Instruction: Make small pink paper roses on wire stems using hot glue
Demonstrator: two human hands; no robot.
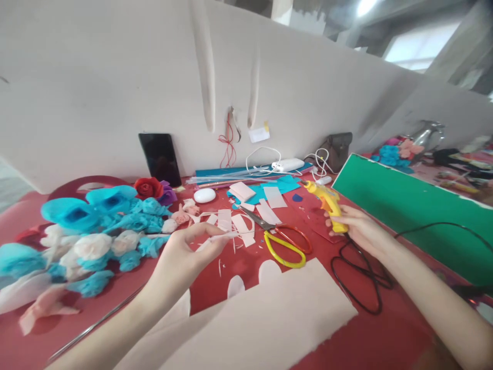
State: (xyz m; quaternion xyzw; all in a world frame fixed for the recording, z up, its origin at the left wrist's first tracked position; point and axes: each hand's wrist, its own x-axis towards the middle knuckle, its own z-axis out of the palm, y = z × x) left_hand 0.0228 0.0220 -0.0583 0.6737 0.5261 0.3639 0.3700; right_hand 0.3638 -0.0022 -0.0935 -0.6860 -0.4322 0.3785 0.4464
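My right hand (pixel 354 226) is wrapped round the handle of a yellow hot glue gun (pixel 325 198), its nozzle aimed up and to the left above the table. A black cord (pixel 370 267) trails from the handle. My left hand (pixel 198 249) is closed in a pinch on a thin pale strip (pixel 231 235) that points right; its exact kind is too small to tell. Between the hands lie scissors (pixel 283 239) with one yellow and one red handle. Cut pale paper pieces (pixel 242 228) and scraps are scattered just past my left fingertips.
Blue, white and pink paper flowers (pixel 96 246) crowd the left side. A large pale sheet (pixel 262 329) covers the near table (pixel 331 349). A green board (pixel 419 221) stands at right. A black phone (pixel 160 159) leans on the wall, and a white device (pixel 288 164) with cables lies behind.
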